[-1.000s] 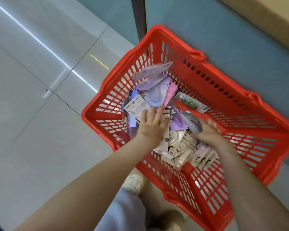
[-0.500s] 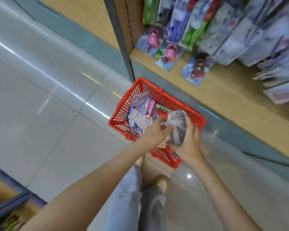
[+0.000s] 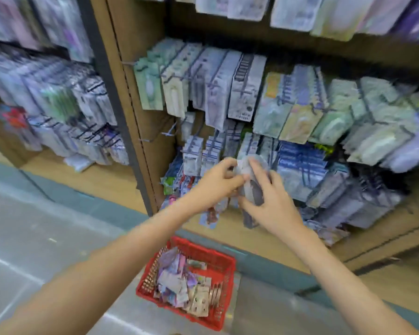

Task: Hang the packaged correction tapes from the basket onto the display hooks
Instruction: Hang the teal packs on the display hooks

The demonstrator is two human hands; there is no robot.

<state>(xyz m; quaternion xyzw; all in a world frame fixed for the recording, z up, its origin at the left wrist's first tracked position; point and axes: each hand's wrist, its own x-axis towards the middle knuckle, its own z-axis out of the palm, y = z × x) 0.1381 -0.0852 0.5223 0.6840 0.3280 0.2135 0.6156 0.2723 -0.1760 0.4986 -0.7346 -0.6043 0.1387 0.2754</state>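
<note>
Left hand (image 3: 218, 182): raised before the lower rows of the display, fingers curled shut, fingertips pinching the left edge of the packet.
Right hand (image 3: 269, 201): just beside the left, thumb and fingers closed around the packet's lower half from the right.
Packet (image 3: 248, 180): packaged correction tape, held between both hands, upright, top end poking above the fingertips; flat, glossy clear film over a pale card, a dark grey oblong showing through. Blurred, print unreadable.
Display hooks (image 3: 169, 132): thin dark wire prongs jutting from the brown backboard; a few bare ones near the board's left edge, the rest loaded. Whether the packet touched a hook: could not be told.
Hung stock (image 3: 242, 88): overlapping rows of flat rectangular carded packs, pale green, white, lilac and blue, shiny wrap.
Basket (image 3: 224, 258): red plastic, slotted lattice walls, set on the grey tiled floor below the hands, near the shelf's teal base.
Basket contents (image 3: 179, 284): loose heap of flat packets, lilac, white and beige, lying at all angles.
</note>
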